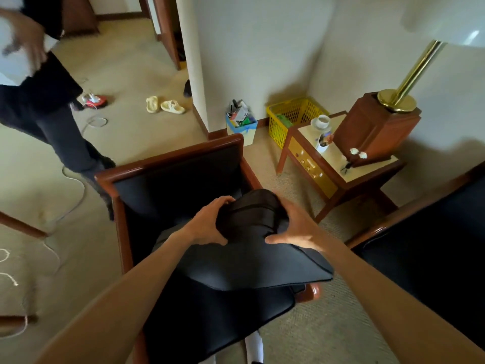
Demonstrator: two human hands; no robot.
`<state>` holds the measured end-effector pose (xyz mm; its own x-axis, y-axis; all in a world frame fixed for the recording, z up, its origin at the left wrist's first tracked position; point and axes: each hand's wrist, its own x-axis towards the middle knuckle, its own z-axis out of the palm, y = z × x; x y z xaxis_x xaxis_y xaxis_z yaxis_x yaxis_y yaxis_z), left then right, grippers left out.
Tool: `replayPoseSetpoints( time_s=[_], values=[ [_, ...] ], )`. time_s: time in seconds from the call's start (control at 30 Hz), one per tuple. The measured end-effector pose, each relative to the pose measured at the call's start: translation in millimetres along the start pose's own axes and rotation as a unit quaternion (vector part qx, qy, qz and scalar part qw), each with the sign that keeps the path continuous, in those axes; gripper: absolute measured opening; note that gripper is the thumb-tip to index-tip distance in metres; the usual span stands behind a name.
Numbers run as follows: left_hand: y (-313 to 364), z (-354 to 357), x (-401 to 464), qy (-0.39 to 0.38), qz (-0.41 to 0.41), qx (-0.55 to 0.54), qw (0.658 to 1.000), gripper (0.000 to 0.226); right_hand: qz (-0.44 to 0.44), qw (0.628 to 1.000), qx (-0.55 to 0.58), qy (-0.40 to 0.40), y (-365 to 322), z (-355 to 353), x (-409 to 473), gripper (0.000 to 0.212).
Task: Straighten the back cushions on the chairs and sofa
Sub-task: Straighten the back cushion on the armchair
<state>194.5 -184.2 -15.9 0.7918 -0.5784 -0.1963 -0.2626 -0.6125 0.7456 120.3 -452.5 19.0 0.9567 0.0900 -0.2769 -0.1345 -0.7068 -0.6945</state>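
While arms reach forward, hands [252,224] gripping black cushion [249,264]

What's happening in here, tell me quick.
A person is handling a black cushion over a wood-framed armchair. Both hands have a grip on its far end: the left hand curls over one corner, the right hand clamps the other side. The cushion lies tilted across the seat, not yet set against the chair back. A second person stands at the left, and a side table with a lamp sits to the right.
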Motion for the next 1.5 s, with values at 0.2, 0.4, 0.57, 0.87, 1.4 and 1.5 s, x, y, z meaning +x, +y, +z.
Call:
replayPoseSetpoints(
  time_s=[0.2, 0.4, 0.57, 0.87, 1.4, 1.5],
  values=[
    [-3.5, -6.0, -16.9, 0.038, -0.034, 0.000, 0.999, 0.108, 0.096, 0.993, -0.065, 0.030, 73.2, 17.2, -28.8, 0.085],
    [-29.8, -45.0, -54.2, 0.112, -0.047, -0.047, 0.992, 0.108, -0.021, 0.989, -0.144, 0.015, 15.5, -6.8, 29.6, 0.079],
    [-47.7, -58.8, -93.6, 0.136, -0.169, -0.048, 0.975, 0.116, -0.153, 0.950, -0.271, 0.002, -53.8, 8.5, 67.7, 0.089],
    [-19.1, -26.0, -54.2, 0.048, -0.236, 0.301, 0.923, 0.130, -0.221, 0.904, -0.364, -0.036, -51.7, 42.5, 82.4, 0.105],
    [-47.9, -65.3, -94.7, 0.103, -0.262, 0.223, 0.933, 0.113, -0.198, 0.967, -0.154, 0.051, -58.7, 6.7, 60.2, 0.090],
    [-59.0, -75.3, -119.2, 0.106, -0.261, 0.202, 0.938, 0.114, -0.241, 0.964, -0.102, 0.038, -96.5, 37.3, 57.5, 0.103]
  ],
)
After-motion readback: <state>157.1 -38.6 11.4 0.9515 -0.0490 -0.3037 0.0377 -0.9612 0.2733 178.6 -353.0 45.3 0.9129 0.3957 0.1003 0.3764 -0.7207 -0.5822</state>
